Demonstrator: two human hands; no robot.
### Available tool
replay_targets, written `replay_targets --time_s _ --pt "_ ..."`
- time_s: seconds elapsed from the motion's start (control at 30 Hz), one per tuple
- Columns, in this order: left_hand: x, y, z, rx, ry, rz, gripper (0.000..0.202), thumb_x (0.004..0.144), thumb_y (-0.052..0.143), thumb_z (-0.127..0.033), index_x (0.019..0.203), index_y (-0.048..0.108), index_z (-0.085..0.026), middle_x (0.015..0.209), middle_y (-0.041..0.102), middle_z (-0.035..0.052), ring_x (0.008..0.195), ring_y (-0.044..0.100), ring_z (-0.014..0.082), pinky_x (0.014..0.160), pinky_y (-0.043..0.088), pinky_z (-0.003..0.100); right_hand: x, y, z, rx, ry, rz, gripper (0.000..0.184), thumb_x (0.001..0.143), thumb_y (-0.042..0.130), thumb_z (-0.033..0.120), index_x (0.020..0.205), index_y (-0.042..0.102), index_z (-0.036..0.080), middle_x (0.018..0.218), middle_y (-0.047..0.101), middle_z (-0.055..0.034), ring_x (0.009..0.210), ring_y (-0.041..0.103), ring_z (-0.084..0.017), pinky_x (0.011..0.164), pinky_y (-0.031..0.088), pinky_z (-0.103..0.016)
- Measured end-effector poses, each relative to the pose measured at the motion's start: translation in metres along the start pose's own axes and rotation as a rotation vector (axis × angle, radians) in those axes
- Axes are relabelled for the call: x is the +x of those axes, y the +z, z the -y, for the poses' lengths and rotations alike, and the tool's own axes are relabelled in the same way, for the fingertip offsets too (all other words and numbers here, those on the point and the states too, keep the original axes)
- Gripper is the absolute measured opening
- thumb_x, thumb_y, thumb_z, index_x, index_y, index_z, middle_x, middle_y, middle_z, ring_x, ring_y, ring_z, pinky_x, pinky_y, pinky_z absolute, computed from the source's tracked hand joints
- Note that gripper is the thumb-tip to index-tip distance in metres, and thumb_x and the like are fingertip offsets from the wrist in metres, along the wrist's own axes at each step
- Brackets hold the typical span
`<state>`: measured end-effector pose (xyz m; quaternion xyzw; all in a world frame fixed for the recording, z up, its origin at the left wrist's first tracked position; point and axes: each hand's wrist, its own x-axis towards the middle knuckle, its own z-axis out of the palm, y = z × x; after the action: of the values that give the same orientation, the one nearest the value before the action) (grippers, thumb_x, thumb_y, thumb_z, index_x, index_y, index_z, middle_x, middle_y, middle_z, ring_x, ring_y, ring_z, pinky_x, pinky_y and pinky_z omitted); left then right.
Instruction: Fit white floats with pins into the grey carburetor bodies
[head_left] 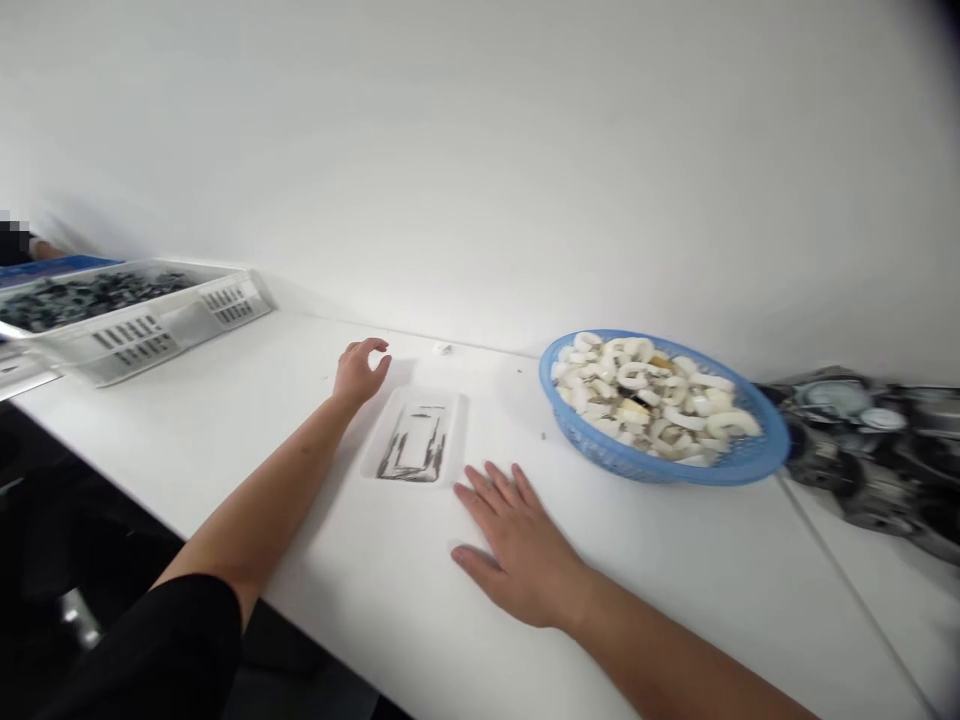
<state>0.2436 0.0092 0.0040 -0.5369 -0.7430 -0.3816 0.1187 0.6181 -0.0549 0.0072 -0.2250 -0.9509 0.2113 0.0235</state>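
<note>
Head view: left hand (362, 372) curled round gap; right hand (519, 552) spread flat; both seem empty, well apart. Tray (456, 420) between them on tabletop (375, 570) (thin dark pieces (437, 458) inside). Light fingertip pinch should suit such pieces.

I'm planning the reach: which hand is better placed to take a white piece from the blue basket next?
Probably the right hand: it is nearer the blue basket, palm down and open. The left hand is farther off, left of the white tray.
</note>
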Motion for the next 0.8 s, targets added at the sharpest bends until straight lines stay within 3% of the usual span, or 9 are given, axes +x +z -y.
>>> replay_targets --time_s 0.1,0.17,0.3,0.43,0.5,0.63,0.8 --pt "0.022 0.013 -0.025 -0.063 0.004 0.061 0.03 0.088 0.048 -0.034 0.115 0.056 -0.025 0.108 0.068 0.0058 0.099 0.063 0.0238 0.088 0.049 0.037 -0.001 -0.001 0.0 0.03 -0.016 0.011 0.07 0.1 0.024 0.063 0.156 0.028 0.022 0.164 0.013 -0.0046 0.152 0.001 -0.029 0.124 -0.003 -0.055" --pt "0.042 0.028 -0.04 -0.047 0.012 0.221 0.038 0.087 0.049 -0.034 0.124 0.054 -0.027 0.116 0.067 0.0062 0.098 0.063 0.0236 0.086 0.05 0.036 -0.001 -0.001 0.0 0.038 -0.004 0.01 0.07 0.1 0.025 0.063 0.156 0.029 0.022 0.165 0.014 -0.0048 0.152 0.001 -0.029 0.124 -0.004 -0.054" --pt "0.077 0.061 -0.054 0.03 0.057 0.475 0.042 0.074 0.067 -0.031 0.116 0.064 -0.03 0.12 0.068 0.0038 0.115 0.058 0.029 0.098 0.046 0.04 -0.001 -0.001 -0.003 0.064 0.01 0.001 0.068 0.1 0.027 0.062 0.155 0.03 0.022 0.165 0.015 -0.004 0.152 0.001 -0.028 0.124 -0.004 -0.052" --pt "0.088 0.078 -0.053 0.149 0.041 0.619 0.027 0.083 0.067 -0.028 0.11 0.067 -0.026 0.117 0.068 0.0052 0.113 0.059 0.0256 0.101 0.045 0.042 0.001 -0.001 -0.005 0.077 -0.018 -0.001 0.068 0.099 0.03 0.061 0.155 0.032 0.022 0.164 0.017 -0.0044 0.152 0.003 -0.027 0.124 -0.003 -0.052" --pt "0.086 0.08 -0.051 0.197 0.062 0.654 0.03 0.092 0.061 -0.033 0.118 0.062 -0.018 0.125 0.062 0.0095 0.112 0.059 0.0235 0.098 0.049 0.046 0.002 0.001 -0.007 0.063 -0.009 -0.017 0.068 0.099 0.032 0.061 0.154 0.034 0.022 0.164 0.018 -0.0045 0.152 0.004 -0.028 0.124 -0.001 -0.052" --pt "0.081 0.079 -0.044 0.256 0.059 0.673 0.036 0.096 0.056 -0.038 0.123 0.059 -0.016 0.125 0.06 0.0093 0.108 0.061 0.0231 0.091 0.054 0.043 0.006 0.006 -0.011 0.051 -0.017 -0.044 0.066 0.099 0.032 0.061 0.152 0.038 0.023 0.163 0.022 -0.0029 0.152 0.007 -0.028 0.125 0.003 -0.055" --pt "0.075 0.058 -0.024 0.268 0.059 0.565 0.036 0.095 0.057 -0.038 0.124 0.058 -0.018 0.127 0.059 0.0103 0.108 0.061 0.0222 0.092 0.054 0.043 0.007 0.012 -0.014 0.028 -0.034 -0.086 0.066 0.099 0.032 0.062 0.152 0.039 0.025 0.162 0.024 -0.0015 0.152 0.011 -0.029 0.125 0.008 -0.056"
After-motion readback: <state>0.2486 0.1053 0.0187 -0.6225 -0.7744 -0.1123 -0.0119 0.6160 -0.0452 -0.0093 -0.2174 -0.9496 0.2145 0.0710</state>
